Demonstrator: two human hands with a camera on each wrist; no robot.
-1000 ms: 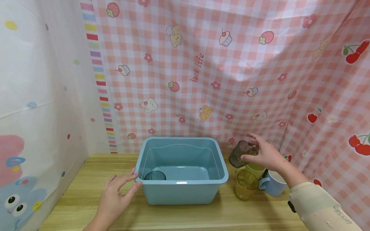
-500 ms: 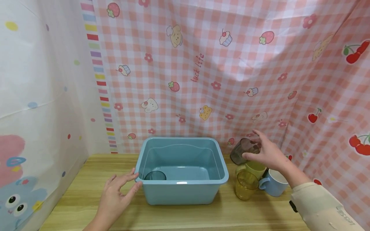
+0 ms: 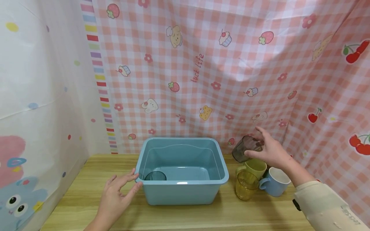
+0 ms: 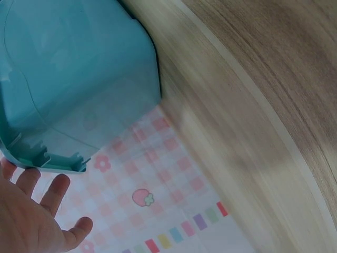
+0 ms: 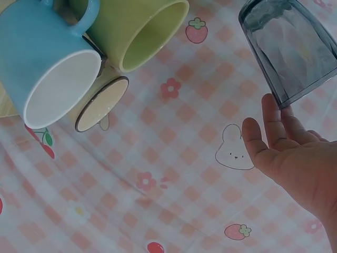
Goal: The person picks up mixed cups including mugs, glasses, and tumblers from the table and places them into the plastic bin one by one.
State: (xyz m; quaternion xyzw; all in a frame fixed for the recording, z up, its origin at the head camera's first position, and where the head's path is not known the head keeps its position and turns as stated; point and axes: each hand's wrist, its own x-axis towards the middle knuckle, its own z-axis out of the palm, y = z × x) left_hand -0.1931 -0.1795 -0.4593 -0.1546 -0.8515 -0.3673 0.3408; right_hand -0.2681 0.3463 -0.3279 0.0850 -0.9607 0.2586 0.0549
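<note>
My right hand (image 3: 274, 153) grips a tilted grey see-through glass (image 3: 245, 150) at its mouth end, raised behind the mugs. In the right wrist view, fingertips (image 5: 269, 103) meet the rim of that glass (image 5: 295, 50). My left hand (image 3: 117, 195) has its fingers spread at the left front corner of a blue plastic basin (image 3: 182, 182). The left wrist view shows those fingertips (image 4: 31, 174) at the basin rim. Inside the basin, at the front left, stands a dark see-through glass (image 3: 155, 175), partly hidden by the front wall.
An amber glass (image 3: 246, 186) stands right of the basin. Behind it is a yellow-green mug (image 3: 257, 166), and a light blue mug (image 3: 276, 183) sits to its right. A cream cup with a dark rim (image 5: 102, 103) shows behind the mugs. Checked cloth (image 3: 185, 96) hangs behind the wooden table (image 3: 115, 160).
My right hand has moved up and slightly right with the grey glass, uncovering more of the yellow-green mug. The left hand and basin have stayed put.
</note>
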